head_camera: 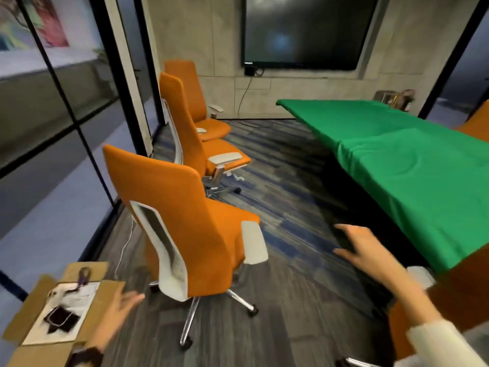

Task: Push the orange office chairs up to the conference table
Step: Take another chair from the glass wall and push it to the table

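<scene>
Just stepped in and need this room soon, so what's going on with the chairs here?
A person is tidying the room. Three orange chairs stand along the glass wall, apart from the green-covered conference table, none pushed in yet. The left hand is open near the back of the nearest chair, and the right hand is open over the carpet between chair and table. Neither hand touches anything. An open cardboard box sits at lower left.
</scene>
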Tool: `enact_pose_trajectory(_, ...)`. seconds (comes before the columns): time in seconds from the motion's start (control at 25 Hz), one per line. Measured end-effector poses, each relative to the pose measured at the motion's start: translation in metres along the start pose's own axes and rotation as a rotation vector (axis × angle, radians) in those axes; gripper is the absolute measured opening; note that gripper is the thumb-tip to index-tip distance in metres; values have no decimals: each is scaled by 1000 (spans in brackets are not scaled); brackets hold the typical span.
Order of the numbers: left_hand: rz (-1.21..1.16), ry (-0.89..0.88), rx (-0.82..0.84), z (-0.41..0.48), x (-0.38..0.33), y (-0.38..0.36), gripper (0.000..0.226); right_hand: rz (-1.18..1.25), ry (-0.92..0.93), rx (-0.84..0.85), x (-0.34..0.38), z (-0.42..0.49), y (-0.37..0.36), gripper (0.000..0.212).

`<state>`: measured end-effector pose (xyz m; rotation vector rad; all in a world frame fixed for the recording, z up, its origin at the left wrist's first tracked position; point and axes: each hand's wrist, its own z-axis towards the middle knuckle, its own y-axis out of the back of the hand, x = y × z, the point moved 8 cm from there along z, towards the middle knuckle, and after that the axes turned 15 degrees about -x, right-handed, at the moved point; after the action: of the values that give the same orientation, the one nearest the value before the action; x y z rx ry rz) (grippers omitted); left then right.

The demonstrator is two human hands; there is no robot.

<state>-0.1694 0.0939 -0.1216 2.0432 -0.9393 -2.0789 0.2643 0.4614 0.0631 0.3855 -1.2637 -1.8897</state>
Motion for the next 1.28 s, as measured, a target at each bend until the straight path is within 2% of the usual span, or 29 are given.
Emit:
enact_pose_trajectory(0.04, 2, 29, -116, 6, -21, 31, 64, 170, 59, 95, 62, 13, -9, 60)
enact_pose_trajectory(0.12, -143, -61, -123, 49, -73, 62, 72, 307, 116, 171, 177, 55, -34, 65)
enact_pose_trajectory(0.16, -146, -141, -110, 77, -104, 74, 78, 350, 129, 146, 219, 80, -45, 70)
enact_pose_trajectory(0.28, -34, -312, 2, 153, -177, 86, 104, 418, 5, 46, 292, 147, -79, 92)
enact_pose_trajectory(0.4, 136, -440, 62, 211, -220, 86, 123, 424, -55, 31, 347, 187, -118, 95)
enact_pose_trajectory(0.48, 223, -494, 48, 240, -222, 84, 125, 409, -117, -31, 358, 203, -128, 82)
enact_pose_trajectory(0.6, 185, -552, 13, 254, -226, 77, 116, 384, -218, -123, 351, 207, -128, 56)
enact_pose_trajectory(0.68, 189, -572, 40, 255, -226, 69, 111, 384, -245, -179, 348, 199, -128, 47)
enact_pose_trajectory(1.16, 187, -594, 123, 277, -247, 30, 109, 411, -371, -238, 321, 209, -128, 39)
enact_pose_trajectory(1.28, 182, -619, 187, 280, -256, 15, 108, 417, -373, -261, 312, 207, -130, 42)
